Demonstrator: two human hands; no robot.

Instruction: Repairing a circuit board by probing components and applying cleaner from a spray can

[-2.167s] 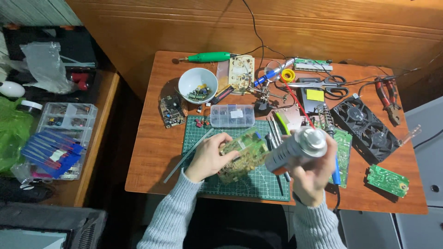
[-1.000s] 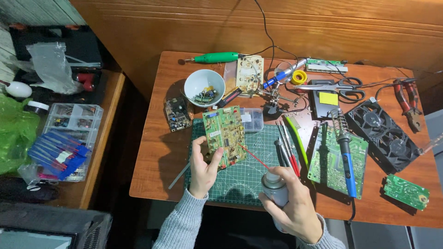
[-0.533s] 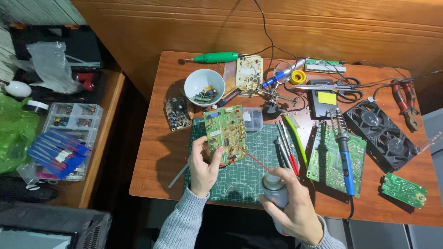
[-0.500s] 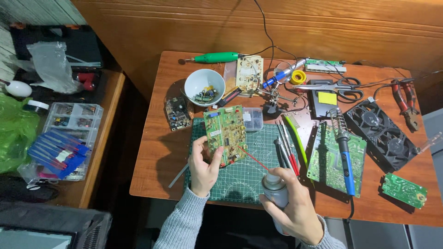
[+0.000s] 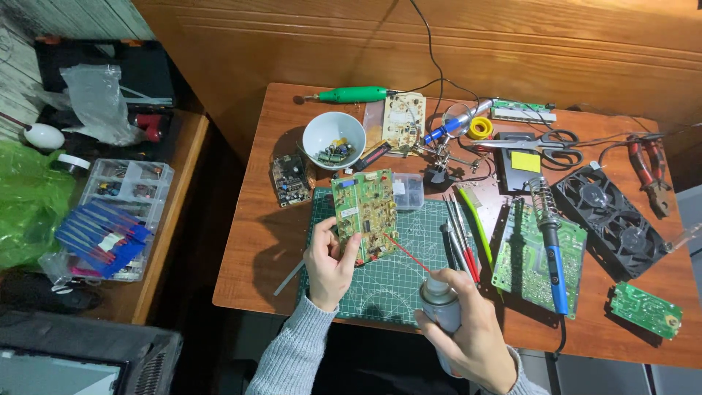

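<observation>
My left hand (image 5: pixel 330 265) grips the lower edge of a green circuit board (image 5: pixel 365 214) and holds it upright and tilted above the green cutting mat (image 5: pixel 395 281). My right hand (image 5: pixel 468 338) is wrapped around a silver spray can (image 5: pixel 440 303) near the table's front edge. A thin red straw (image 5: pixel 406 254) runs from the can's nozzle up to the board's lower right part.
A white bowl (image 5: pixel 334 139) of small parts, a blue-handled soldering iron (image 5: pixel 550 249), other circuit boards (image 5: pixel 537 257), black fans (image 5: pixel 610 219), scissors (image 5: pixel 541 145), red pliers (image 5: pixel 647 174) and screwdrivers (image 5: pixel 459 238) crowd the wooden table. A parts organiser (image 5: pixel 121 212) sits on the left side table.
Two seconds ago the board lay low on the mat and the can was raised at the right. Since then the board is held up and the can sits low with its straw at the board.
</observation>
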